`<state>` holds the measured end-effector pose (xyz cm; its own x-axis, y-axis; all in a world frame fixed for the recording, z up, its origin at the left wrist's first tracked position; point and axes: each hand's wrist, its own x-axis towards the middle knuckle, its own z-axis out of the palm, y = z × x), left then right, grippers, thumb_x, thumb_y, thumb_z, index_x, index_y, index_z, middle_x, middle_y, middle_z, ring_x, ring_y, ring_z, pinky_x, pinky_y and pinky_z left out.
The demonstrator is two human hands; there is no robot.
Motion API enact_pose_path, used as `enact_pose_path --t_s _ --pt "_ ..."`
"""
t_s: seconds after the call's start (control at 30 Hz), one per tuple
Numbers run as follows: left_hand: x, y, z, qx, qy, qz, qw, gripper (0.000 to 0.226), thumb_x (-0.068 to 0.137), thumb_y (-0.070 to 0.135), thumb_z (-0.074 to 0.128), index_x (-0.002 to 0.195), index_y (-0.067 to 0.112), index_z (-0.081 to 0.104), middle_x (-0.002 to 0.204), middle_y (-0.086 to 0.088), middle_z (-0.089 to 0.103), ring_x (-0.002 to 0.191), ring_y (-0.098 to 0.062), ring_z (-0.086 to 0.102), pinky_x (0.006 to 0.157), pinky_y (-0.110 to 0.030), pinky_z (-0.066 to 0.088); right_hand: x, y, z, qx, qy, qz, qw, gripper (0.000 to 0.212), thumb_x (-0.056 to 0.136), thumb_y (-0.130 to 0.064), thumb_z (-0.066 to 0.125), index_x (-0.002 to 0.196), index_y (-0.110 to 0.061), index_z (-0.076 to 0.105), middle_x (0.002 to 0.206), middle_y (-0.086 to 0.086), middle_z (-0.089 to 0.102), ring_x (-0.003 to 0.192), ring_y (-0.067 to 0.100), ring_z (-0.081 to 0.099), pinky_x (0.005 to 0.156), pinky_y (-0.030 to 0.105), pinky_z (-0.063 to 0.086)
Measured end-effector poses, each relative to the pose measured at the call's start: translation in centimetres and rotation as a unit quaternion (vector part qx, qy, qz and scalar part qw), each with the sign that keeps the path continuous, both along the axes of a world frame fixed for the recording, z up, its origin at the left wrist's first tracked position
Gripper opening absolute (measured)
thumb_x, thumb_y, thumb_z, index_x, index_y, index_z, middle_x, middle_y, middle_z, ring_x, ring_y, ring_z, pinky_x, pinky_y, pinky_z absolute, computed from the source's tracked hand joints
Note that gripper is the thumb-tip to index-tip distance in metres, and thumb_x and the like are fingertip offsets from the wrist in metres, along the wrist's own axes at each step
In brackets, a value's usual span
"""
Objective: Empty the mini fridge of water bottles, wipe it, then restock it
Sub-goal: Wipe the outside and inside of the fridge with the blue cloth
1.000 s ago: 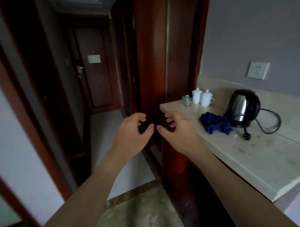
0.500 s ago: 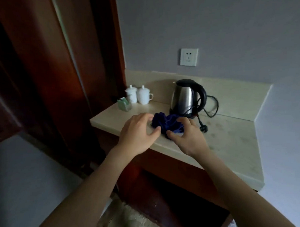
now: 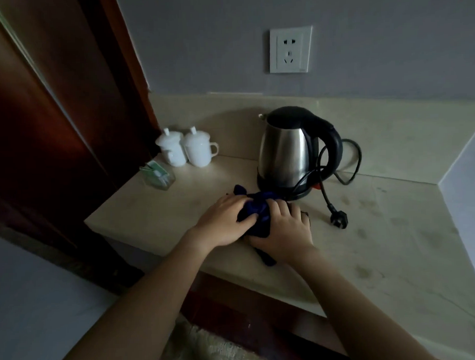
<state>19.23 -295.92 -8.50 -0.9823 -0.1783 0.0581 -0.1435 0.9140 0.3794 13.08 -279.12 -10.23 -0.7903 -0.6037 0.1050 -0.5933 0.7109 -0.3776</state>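
Both hands, left hand (image 3: 224, 223) and right hand (image 3: 284, 232), are gripping a dark blue cloth (image 3: 255, 213) on a beige stone counter (image 3: 381, 242) beside an unplugged kettle (image 3: 289, 153); no writing is legible.

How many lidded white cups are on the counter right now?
2. Both stand at the back left of the counter, side by side and touching: the left cup nearer the wooden panel, the right cup with its handle toward the kettle. None appear hidden.
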Motion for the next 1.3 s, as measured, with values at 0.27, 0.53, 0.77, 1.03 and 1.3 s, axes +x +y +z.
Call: enact_pose_path --t_s 0.27,0.53,0.77,1.03,1.3 --pt "-3.0 -0.8 -4.2 -0.118 0.154 0.009 0.981 0.047 0.096 0.054 0.035 0.103 0.019 0.065 0.096 0.004 0.065 0.091 -0.026 0.053 0.071 -0.039 0.05 -0.8 -1.0 -1.2 0.013 0.077 -0.03 0.997 0.071 0.083 -0.07 0.048 0.135 -0.022 0.044 0.138 -0.002 0.049 0.122 0.028 0.047 0.095 0.047 0.039" --pt "-2.6 -0.3 -2.4 -0.067 0.272 -0.037 0.959 0.039 0.094 0.042 0.046 0.083 0.013 0.07 0.072 -0.003 0.066 0.074 -0.029 0.056 0.052 -0.032 0.042 0.2 -0.8 0.4 -0.049 0.006 -0.046 0.998 0.062 0.09 -0.047 0.063 0.142 -0.023 0.039 0.141 -0.001 0.048 0.127 0.025 0.048 0.105 0.042 0.042" --pt "-2.2 3.5 1.7 0.017 0.396 -0.176 0.901 0.038 0.098 0.035 0.05 0.071 0.013 0.062 0.065 -0.001 0.06 0.069 -0.023 0.053 0.051 -0.032 0.04 5.1 4.2 4.0 -0.189 0.018 -0.136 0.972 0.058 0.085 -0.042 0.071 0.135 -0.024 0.044 0.125 -0.007 0.053 0.114 0.016 0.053 0.098 0.035 0.047" --pt "0.4 20.0 7.4 0.143 0.402 -0.363 0.829 0.04 0.099 0.035 0.046 0.077 0.007 0.066 0.069 -0.006 0.064 0.066 -0.03 0.054 0.06 -0.044 0.048 14.7 18.5 10.1 -0.209 0.095 -0.331 0.915 0.071 0.069 -0.055 0.064 0.132 -0.036 0.037 0.124 -0.016 0.044 0.113 0.014 0.052 0.095 0.04 0.05" --pt "12.2 43.8 12.2 0.214 0.383 -0.568 0.696 0.04 0.097 0.04 0.044 0.077 0.011 0.064 0.066 -0.001 0.061 0.071 -0.024 0.05 0.049 -0.031 0.039 31.5 36.7 13.2 -0.275 0.157 -0.499 0.807 0.078 0.058 -0.047 0.083 0.123 -0.049 0.039 0.125 -0.006 0.053 0.105 0.019 0.064 0.082 0.044 0.058"
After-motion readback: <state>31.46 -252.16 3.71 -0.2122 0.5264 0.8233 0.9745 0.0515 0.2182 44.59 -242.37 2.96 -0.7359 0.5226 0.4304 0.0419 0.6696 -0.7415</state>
